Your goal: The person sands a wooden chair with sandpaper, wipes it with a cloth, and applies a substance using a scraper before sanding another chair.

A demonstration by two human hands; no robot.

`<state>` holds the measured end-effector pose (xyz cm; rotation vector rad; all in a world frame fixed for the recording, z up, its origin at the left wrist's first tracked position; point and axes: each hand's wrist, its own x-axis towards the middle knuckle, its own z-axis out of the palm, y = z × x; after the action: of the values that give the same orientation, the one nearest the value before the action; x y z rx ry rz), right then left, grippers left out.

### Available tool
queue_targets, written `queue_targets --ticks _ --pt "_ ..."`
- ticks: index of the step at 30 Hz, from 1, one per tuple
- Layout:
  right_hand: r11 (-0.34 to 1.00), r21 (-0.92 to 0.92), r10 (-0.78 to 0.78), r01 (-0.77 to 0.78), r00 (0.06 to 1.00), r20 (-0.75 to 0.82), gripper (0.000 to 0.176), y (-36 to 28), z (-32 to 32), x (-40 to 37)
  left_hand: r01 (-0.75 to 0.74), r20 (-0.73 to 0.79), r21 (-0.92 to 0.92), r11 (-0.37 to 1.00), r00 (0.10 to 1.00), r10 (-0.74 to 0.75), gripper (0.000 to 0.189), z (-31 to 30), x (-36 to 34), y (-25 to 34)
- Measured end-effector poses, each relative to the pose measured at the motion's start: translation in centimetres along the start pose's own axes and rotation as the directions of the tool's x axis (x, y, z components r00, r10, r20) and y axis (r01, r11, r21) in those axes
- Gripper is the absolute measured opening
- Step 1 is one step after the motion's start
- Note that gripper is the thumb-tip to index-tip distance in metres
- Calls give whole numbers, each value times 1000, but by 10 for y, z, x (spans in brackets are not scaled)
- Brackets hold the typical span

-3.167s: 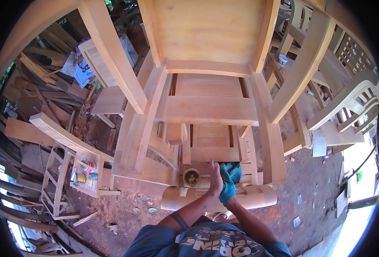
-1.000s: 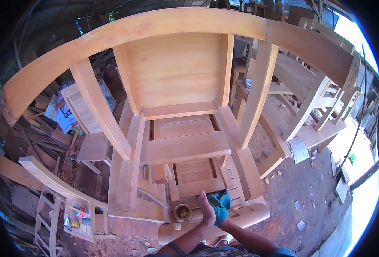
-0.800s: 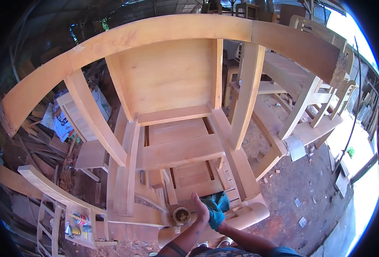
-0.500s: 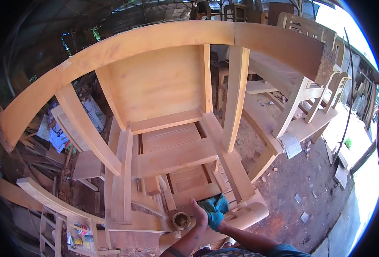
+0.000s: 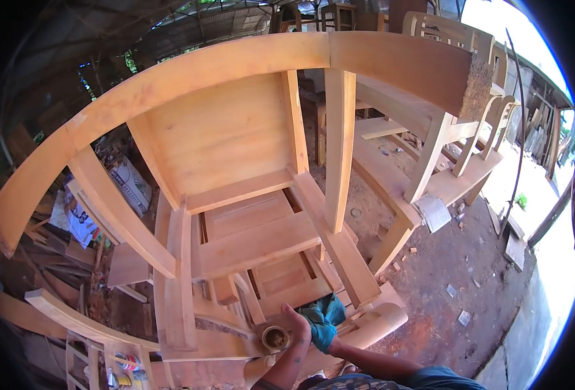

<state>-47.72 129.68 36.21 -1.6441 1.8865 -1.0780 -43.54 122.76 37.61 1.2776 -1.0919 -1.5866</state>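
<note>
Pale wooden furniture frame [image 5: 239, 192], large, its arched top across twelve o'clock. Teal cloth [image 5: 324, 318], bunched over the right hand between five and six o'clock, concealing that grip; bare left hand [image 5: 298, 328] laid against the cloth's nine-o'clock side, finger closure indeterminable; round cup [image 5: 276, 337], between eight and nine o'clock from the left hand.

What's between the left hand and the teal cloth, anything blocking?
Nothing visible: the left hand appears right up against the left side of the teal cloth. The round open container sits on the hand's far side from the cloth, out of that path.
</note>
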Motion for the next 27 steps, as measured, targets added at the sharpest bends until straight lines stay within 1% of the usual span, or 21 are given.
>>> queue_targets --ticks 2,3,4,6,7,8,11,14,15,17,18,19,22,23,26,27 --pt "997 46 -56 60 994 -90 44 27 23 -1 -20 -21 -88 996 1000 19 48 6 -21 26" --pt "945 325 62 -35 996 -71 42 36 32 -7 7 8 -41 999 1000 -7 52 3 -19 21" --pt "807 579 178 -117 983 -50 41 32 33 -9 36 34 7 999 999 -36 56 -1 -8 10" --pt "917 382 137 -118 990 -23 40 16 17 -15 81 87 103 991 992 -90 64 -6 30 -22" --pt "968 237 88 -86 996 1 41 20 18 -11 158 49 -116 981 987 -154 57 -10 58 -63" --pt "973 220 73 -68 997 -14 40 21 15 -5 145 51 -150 978 989 -139 57 -9 60 -62" --pt "985 167 46 -38 998 -49 40 18 4 1 126 57 -247 961 992 -116 55 2 43 -42" --pt "992 129 24 -13 996 -83 40 11 2 1 107 53 -325 940 994 -95 55 7 18 1" --pt "998 40 -35 39 994 -99 43 10 2 2 229 10 -451 863 968 -251 57 9 12 27" --pt "995 50 -83 92 983 -161 44 11 -1 1 162 153 -390 906 982 -110 63 4 6 -6" --pt "996 43 -75 83 986 -149 45 10 0 -3 128 225 -362 923 973 -47 66 1 0 -13" --pt "997 36 -68 73 988 -137 45 10 1 -6 139 184 -334 932 980 -81 67 -2 0 -18" --pt "999 -40 17 -17 1000 4 44 10 6 -3 156 61 -255 954 987 -146 68 -2 18 5" --pt "976 -202 -86 78 996 -33 44 11 7 -2 149 120 -265 953 985 -120 69 -6 13 0" --pt "991 -88 -111 105 991 -69 44 3 -7 3 119 294 -312 943 956 -24 72 -9 -8 -15" --pt "995 -68 -73 69 996 -52 44 5 -4 0 54 333 -293 955 942 49 75 -11 -14 -17"
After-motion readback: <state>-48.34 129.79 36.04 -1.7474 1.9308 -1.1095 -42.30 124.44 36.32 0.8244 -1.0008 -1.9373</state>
